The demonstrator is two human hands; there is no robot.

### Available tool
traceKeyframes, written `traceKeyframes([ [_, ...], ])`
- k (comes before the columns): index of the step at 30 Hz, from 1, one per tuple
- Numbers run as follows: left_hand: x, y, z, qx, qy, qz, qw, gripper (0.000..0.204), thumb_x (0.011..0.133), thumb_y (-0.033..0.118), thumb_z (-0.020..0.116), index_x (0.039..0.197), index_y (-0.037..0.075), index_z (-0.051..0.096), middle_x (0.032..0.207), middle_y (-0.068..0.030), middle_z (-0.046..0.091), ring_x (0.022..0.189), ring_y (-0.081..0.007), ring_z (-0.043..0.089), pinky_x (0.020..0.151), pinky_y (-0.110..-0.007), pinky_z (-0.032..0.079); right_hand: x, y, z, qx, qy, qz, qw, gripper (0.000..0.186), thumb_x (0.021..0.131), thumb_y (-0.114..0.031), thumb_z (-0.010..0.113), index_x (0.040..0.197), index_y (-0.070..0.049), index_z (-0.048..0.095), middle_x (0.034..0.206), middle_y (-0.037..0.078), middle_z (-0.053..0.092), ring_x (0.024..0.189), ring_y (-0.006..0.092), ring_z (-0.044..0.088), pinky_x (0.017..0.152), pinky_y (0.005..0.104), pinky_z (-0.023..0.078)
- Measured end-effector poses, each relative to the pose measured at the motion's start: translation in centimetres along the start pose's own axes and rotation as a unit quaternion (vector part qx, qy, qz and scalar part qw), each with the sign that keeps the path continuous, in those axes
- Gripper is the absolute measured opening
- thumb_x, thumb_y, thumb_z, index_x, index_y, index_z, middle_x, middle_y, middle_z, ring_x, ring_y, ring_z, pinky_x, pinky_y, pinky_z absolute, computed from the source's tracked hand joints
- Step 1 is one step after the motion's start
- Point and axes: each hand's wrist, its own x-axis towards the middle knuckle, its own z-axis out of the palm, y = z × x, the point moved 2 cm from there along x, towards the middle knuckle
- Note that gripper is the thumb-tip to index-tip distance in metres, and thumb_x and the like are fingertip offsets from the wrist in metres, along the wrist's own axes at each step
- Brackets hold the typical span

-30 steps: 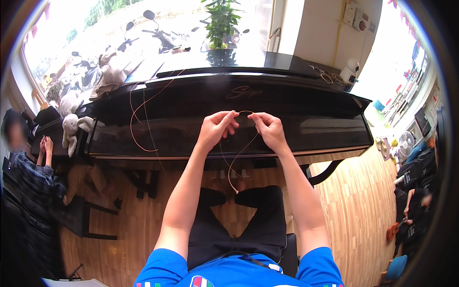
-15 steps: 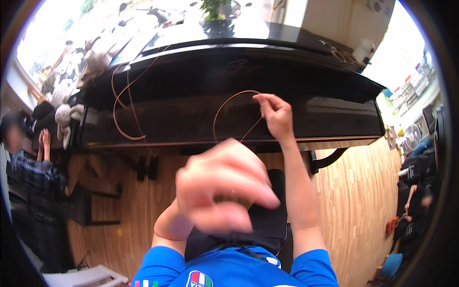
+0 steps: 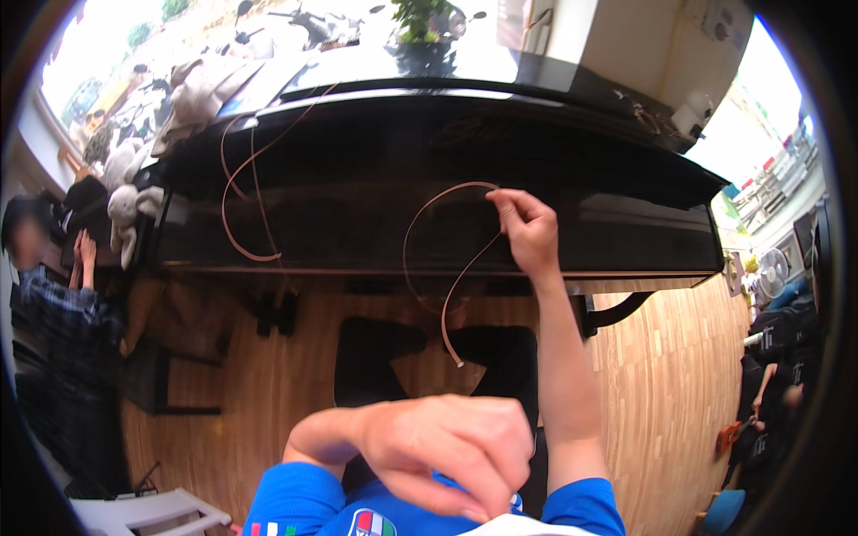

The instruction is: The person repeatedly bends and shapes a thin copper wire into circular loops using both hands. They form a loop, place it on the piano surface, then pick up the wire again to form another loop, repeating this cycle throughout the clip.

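My right hand (image 3: pixel 529 234) is pinched on a thin copper-coloured cord (image 3: pixel 444 326) in front of a black piano (image 3: pixel 626 214). The cord arches to the left of the hand and dangles in a loose loop, its small pale end hanging over my dark-trousered lap. My left hand (image 3: pixel 447 447) is low at my chest, against the blue shirt, with its fingers curled over; what they hold, if anything, is hidden. A white item (image 3: pixel 545 525) shows at the lower edge beside it. More thin cords (image 3: pixel 239 250) hang over the piano's front on the left.
A grey plush toy (image 3: pixel 125 205) lies at the piano's left end, beside a seated person (image 3: pixel 54 295) in a checked shirt. A plant (image 3: pixel 416 22) stands behind the piano. A white chair (image 3: pixel 143 514) is at lower left. People in black (image 3: pixel 764 375) and an orange stringed instrument (image 3: pixel 728 436) are at right.
My left hand has let go of the cord and moved down toward my body, leaving my right hand holding it. The cord's loop has widened, and the white item has appeared at the bottom edge.
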Motion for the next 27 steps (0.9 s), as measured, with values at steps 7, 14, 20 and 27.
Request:
traceKeyframes([
  [7, 0.0, -0.5, 0.3, -0.001, -0.094, -0.051, 0.994, 0.015, 0.087, 0.006, 0.066, 0.100, -0.001, 0.072, 0.103, -0.0153, 0.067, 0.098, -0.0312, 0.061, 0.084, -0.040, 0.048, -0.1, -0.3, 0.0, 0.002, -0.009, 0.024, 1.000, 0.018, 0.097, -0.019, 0.067, 0.100, -0.002, 0.075, 0.066, -0.004, 0.058, 0.058, 0.0026, 0.049, 0.053, 0.0203, 0.037],
  [14, 2.8, 2.5, 1.3, -0.236, 0.076, -0.076, 0.966, 0.081, 0.086, 0.050, 0.064, 0.133, -0.014, 0.049, 0.138, -0.0365, 0.045, 0.137, -0.0492, 0.038, 0.114, -0.058, 0.028, -0.3, -0.2, 0.1, 0.017, -0.006, 0.013, 1.000, 0.019, 0.100, -0.019, 0.065, 0.104, -0.003, 0.074, 0.064, -0.007, 0.050, 0.056, -0.0001, 0.042, 0.049, 0.0187, 0.028],
  [20, 3.1, 1.6, 2.0, -0.199, 0.072, 0.012, 0.977, 0.085, 0.083, 0.050, 0.067, 0.135, -0.014, 0.047, 0.140, -0.0354, 0.044, 0.138, -0.0479, 0.038, 0.114, -0.057, 0.028, -0.3, -0.4, 0.2, 0.016, -0.013, 0.045, 0.999, 0.021, 0.099, -0.020, 0.066, 0.104, -0.002, 0.074, 0.067, -0.006, 0.055, 0.059, 0.0015, 0.046, 0.051, 0.0190, 0.032],
  [27, 3.6, -1.0, 3.0, -0.168, 0.070, 0.126, 0.975, 0.089, 0.080, 0.049, 0.070, 0.138, -0.013, 0.044, 0.142, -0.0340, 0.043, 0.138, -0.0464, 0.038, 0.114, -0.055, 0.029, -0.3, -0.3, 0.1, 0.005, -0.013, 0.037, 0.999, 0.022, 0.099, -0.021, 0.066, 0.104, -0.002, 0.074, 0.067, -0.006, 0.055, 0.059, 0.0012, 0.046, 0.051, 0.0187, 0.031],
])
